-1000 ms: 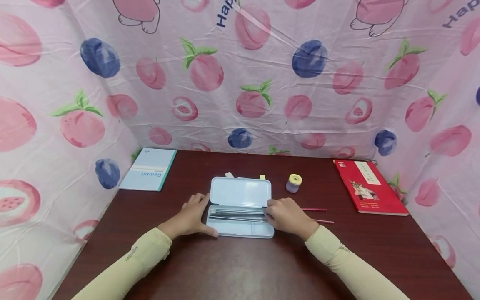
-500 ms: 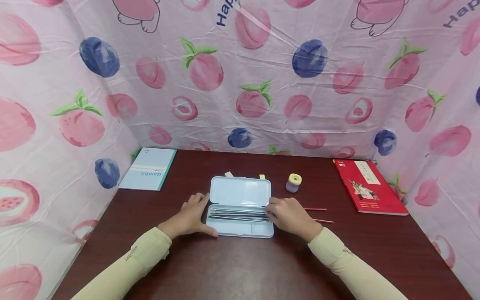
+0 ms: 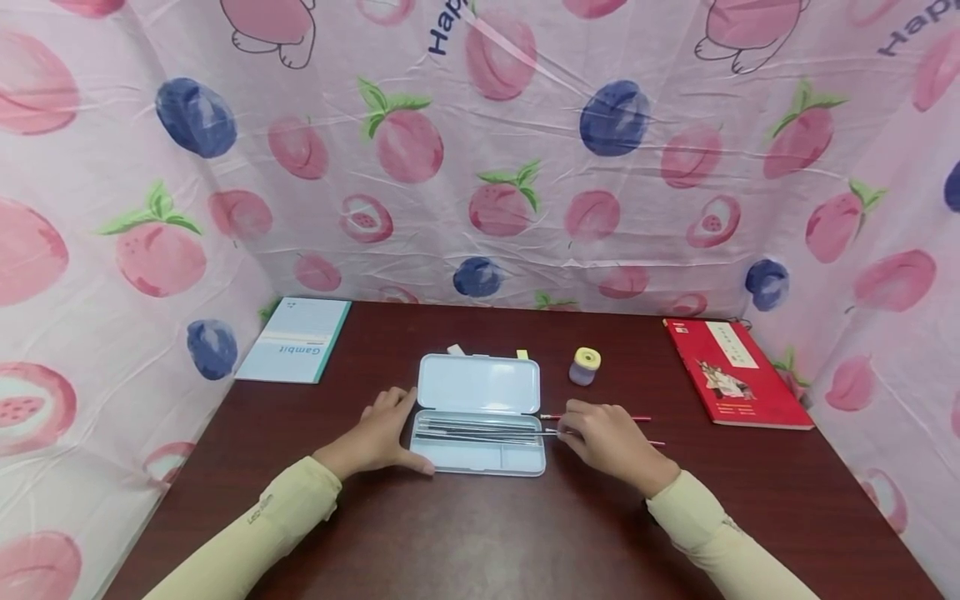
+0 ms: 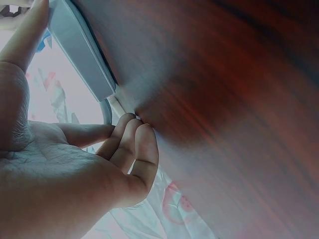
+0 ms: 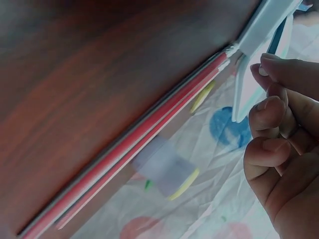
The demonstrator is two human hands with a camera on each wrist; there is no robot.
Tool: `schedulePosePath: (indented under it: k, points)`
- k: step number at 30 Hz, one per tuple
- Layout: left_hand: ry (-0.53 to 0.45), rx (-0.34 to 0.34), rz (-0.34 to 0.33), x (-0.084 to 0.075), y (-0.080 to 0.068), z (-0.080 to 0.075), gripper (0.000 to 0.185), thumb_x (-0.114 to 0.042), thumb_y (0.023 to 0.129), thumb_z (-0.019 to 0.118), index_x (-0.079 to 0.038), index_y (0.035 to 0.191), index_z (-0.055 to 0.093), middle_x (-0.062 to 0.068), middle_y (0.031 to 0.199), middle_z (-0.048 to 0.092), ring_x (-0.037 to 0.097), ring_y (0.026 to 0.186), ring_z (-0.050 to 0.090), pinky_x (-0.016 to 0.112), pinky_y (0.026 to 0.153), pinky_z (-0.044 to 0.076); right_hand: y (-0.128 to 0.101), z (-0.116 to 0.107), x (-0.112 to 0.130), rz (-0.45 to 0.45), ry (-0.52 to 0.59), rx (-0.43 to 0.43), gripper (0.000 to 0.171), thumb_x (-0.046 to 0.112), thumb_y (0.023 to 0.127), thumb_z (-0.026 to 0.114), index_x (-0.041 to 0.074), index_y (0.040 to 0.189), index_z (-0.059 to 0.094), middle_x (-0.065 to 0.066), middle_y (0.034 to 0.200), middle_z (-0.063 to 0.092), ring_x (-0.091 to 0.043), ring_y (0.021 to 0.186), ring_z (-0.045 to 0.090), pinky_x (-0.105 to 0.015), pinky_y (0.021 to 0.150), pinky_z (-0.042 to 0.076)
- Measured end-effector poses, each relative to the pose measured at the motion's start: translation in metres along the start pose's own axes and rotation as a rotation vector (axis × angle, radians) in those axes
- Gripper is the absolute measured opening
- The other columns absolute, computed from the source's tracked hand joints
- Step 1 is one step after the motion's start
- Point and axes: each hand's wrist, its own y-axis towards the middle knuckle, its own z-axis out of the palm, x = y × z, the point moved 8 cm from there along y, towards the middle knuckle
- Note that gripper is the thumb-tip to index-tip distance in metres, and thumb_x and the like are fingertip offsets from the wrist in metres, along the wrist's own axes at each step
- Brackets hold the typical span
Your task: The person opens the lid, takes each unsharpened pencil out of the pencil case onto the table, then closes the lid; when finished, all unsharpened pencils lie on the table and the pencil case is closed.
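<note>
A pale blue pencil case lies open mid-table, with several dark pens in its tray. My left hand rests against the case's left end, fingers relaxed and thumb along the front edge. My right hand is just right of the case, fingers curled. It covers the nearer red pencil; whether it grips the pencil is hidden. A second red pencil lies beyond the hand, its end at the case's corner.
A small purple jar with a yellow lid stands behind the pencils. A red book lies at the right, a light blue notebook at the back left. Small white and yellow bits lie behind the case. Fruit-print cloth walls three sides.
My right hand has drawn back from the right end of the case's tray to the table beside it, over the red pencils. The left hand and the case have not moved.
</note>
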Motion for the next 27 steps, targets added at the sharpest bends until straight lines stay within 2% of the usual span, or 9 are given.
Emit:
schedulePosePath:
  k: [12,20,27]
  points:
    - [-0.002,-0.003,-0.004,0.0,0.0,0.0,0.138,-0.06,0.064,0.099,0.0,0.167,0.029,0.019,0.15,0.047,0.03,0.13,0.044,0.053,0.111,0.041,-0.025,-0.002,-0.024,0.079,0.065,0.025,0.019,0.019,0.081,0.095,0.021,0.094,0.082,0.011,0.087,0.068,0.0,0.071,0.063,-0.026,0.07,0.059]
    - [-0.008,0.0,0.0,0.0,0.0,0.001,0.139,-0.059,0.064,0.099,0.0,0.167,0.028,0.019,0.151,0.047,0.03,0.131,0.044,0.053,0.112,0.041,-0.046,-0.007,-0.035,0.029,0.072,-0.031,0.02,0.016,0.079,0.095,0.022,0.093,0.081,0.013,0.088,0.068,0.001,0.073,0.065,-0.029,0.07,0.06]
    - [-0.012,0.005,-0.001,0.0,0.0,0.0,0.138,-0.06,0.064,0.099,0.0,0.167,0.028,0.02,0.151,0.047,0.03,0.131,0.044,0.053,0.112,0.041,-0.063,-0.012,-0.048,0.039,0.066,-0.041,0.023,0.017,0.077,0.096,0.025,0.093,0.081,0.016,0.089,0.069,0.0,0.079,0.067,-0.031,0.074,0.062]
